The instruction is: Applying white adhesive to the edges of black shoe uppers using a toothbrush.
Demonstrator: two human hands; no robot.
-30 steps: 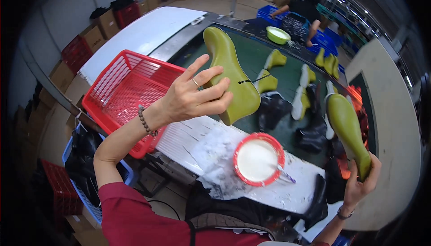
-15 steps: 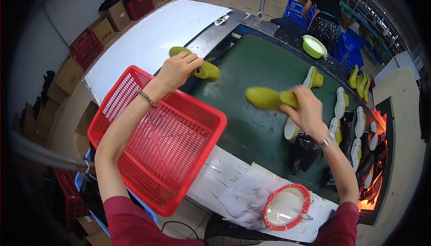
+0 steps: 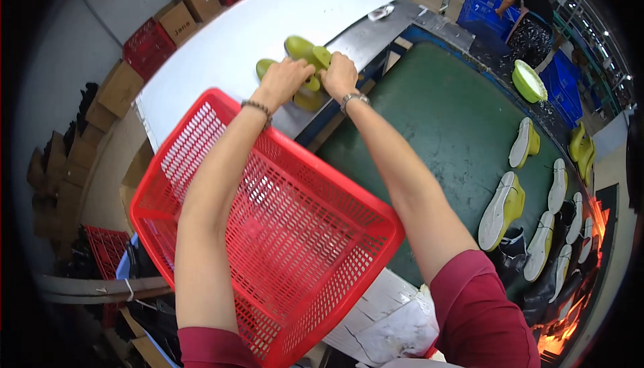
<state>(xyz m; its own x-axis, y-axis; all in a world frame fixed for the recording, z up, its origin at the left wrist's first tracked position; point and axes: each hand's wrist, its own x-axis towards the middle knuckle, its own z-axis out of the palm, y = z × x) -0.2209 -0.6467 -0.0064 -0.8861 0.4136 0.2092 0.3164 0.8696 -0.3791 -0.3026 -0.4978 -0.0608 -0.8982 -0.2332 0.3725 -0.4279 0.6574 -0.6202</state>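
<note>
Over the edge of a white sheet (image 3: 221, 53), my two hands are close together. My right hand (image 3: 341, 75) has its fingers closed around the heel end of an olive-green shoe last (image 3: 299, 47), whose toe points far left. My left hand (image 3: 285, 83) grips a second olive-green shoe last (image 3: 264, 67), which shows on both sides of the fingers. Both lasts are just above or on the sheet; I cannot tell whether they touch it. Below my forearms is a red plastic basket (image 3: 335, 304) with nothing in it.
A green conveyor belt (image 3: 456, 120) carries several pale-soled shoes (image 3: 502, 210) on lasts toward a glowing orange opening (image 3: 560, 341). More olive lasts (image 3: 582, 150) and a light-green bowl (image 3: 530, 81) stand at the right edge. Another person (image 3: 533, 22) bends over a blue crate (image 3: 486, 12).
My right hand has carried its shoe last leftward from over the belt to beside my left hand. My left hand has moved slightly farther over the sheet. The view has shifted.
</note>
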